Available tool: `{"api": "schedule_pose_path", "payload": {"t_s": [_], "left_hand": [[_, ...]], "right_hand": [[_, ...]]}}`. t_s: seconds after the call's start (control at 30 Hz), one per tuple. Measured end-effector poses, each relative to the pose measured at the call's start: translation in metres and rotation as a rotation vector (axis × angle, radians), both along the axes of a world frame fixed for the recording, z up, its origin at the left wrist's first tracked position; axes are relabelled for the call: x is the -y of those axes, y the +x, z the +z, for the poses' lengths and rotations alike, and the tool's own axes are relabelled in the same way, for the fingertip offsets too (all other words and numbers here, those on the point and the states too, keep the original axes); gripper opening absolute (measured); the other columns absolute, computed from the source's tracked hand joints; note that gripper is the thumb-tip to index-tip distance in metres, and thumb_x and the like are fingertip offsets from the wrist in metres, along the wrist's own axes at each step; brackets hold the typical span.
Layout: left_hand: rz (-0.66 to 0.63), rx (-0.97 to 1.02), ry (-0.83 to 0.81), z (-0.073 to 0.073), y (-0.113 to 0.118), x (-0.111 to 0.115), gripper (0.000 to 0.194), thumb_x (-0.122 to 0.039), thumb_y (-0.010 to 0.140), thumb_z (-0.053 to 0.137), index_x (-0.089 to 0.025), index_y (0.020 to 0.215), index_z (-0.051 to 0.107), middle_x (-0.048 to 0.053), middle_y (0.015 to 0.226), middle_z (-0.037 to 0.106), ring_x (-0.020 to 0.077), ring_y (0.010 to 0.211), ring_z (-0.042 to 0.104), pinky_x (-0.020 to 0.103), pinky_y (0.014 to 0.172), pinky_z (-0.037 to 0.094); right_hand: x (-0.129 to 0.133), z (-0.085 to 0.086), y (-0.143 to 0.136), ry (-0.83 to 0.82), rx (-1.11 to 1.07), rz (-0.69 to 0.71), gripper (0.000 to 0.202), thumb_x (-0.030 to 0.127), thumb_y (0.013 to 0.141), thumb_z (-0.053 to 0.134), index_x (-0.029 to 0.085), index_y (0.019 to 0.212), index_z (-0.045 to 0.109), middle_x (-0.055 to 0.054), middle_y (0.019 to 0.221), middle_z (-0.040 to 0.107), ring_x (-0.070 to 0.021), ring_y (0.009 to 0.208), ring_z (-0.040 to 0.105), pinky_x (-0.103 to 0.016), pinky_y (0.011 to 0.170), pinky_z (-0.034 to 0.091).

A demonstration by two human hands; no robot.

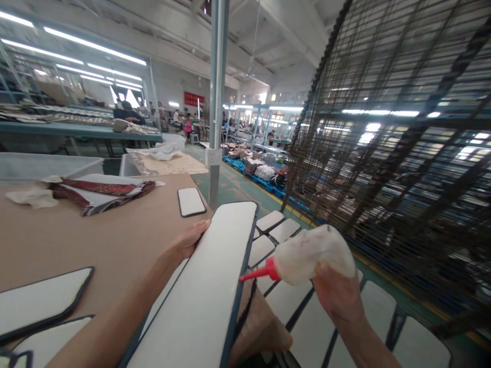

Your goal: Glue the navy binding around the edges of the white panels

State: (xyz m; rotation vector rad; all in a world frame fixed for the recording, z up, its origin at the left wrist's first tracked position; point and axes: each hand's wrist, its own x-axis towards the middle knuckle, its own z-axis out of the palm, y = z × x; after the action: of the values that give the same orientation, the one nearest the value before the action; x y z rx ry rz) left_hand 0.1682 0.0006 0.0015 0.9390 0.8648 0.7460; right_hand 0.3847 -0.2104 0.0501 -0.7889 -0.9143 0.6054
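Note:
A long white panel with rounded corners and a dark edge [209, 276] is held up at a tilt by my left hand [194, 237], which grips its left edge. My right hand [337, 291] is wrapped round a cloudy squeeze bottle [316, 254] lying almost sideways. The bottle's red nozzle [261, 271] points left, its tip at the panel's right edge; whether anything flows from it cannot be made out. Below the bottle, several similar white panels [312, 324] lie in rows.
On the brown table [126, 245] are a small white panel [191, 201], larger panels [38, 299] and folded patterned fabric [107, 191]. A metal post [215, 102] rises beyond it. To the right stands a wire rack [395, 128]. People work in the background.

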Motion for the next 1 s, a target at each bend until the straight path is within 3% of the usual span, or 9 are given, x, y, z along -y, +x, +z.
{"api": "schedule_pose_path", "payload": {"t_s": [0.27,0.43,0.6,0.8,1.0], "left_hand": [[0.012,0.01,0.018,-0.004,-0.001,-0.011,0.011,-0.023,0.076,0.064,-0.014,0.083,0.064,0.007,0.066,0.073,0.0167,0.05,0.063,0.025,0.046,0.051],[0.002,-0.002,0.012,-0.003,-0.003,-0.016,0.01,-0.023,0.072,0.066,-0.015,0.079,0.065,0.007,0.065,0.073,0.0188,0.05,0.064,0.028,0.046,0.052],[0.007,-0.002,0.015,-0.005,-0.007,-0.019,0.007,-0.021,0.07,0.068,-0.017,0.076,0.066,0.007,0.064,0.072,0.0187,0.048,0.063,0.028,0.045,0.052],[0.0,0.0,0.006,-0.007,-0.007,-0.021,0.01,-0.024,0.069,0.069,-0.017,0.076,0.066,0.006,0.064,0.072,0.0186,0.049,0.063,0.027,0.045,0.052],[0.041,0.009,-0.006,-0.011,-0.011,-0.029,0.006,-0.023,0.076,0.065,-0.017,0.073,0.064,0.002,0.057,0.067,0.0149,0.048,0.06,0.025,0.045,0.051]], "right_hand": [[0.016,-0.012,-0.016,-0.108,0.03,0.096,0.052,0.043,0.062,0.079,0.028,0.108,0.061,-0.008,0.098,0.07,-0.0303,0.087,0.066,-0.042,0.072,0.056],[0.01,-0.007,-0.006,-0.031,0.051,0.013,0.043,0.034,0.064,0.079,0.027,0.104,0.064,-0.003,0.088,0.07,-0.0238,0.077,0.066,-0.035,0.07,0.056],[0.019,-0.016,-0.007,-0.133,0.089,0.133,0.048,0.039,0.064,0.078,0.028,0.108,0.061,-0.006,0.091,0.07,-0.0273,0.082,0.067,-0.035,0.063,0.056],[0.004,-0.011,-0.006,-0.072,0.026,0.003,0.055,0.031,0.066,0.077,0.029,0.116,0.056,-0.004,0.099,0.071,-0.0265,0.087,0.066,-0.039,0.075,0.056],[0.024,-0.02,-0.014,-0.164,0.112,0.137,0.05,0.039,0.069,0.074,0.027,0.114,0.057,-0.007,0.097,0.071,-0.0293,0.091,0.066,-0.041,0.077,0.056]]}}
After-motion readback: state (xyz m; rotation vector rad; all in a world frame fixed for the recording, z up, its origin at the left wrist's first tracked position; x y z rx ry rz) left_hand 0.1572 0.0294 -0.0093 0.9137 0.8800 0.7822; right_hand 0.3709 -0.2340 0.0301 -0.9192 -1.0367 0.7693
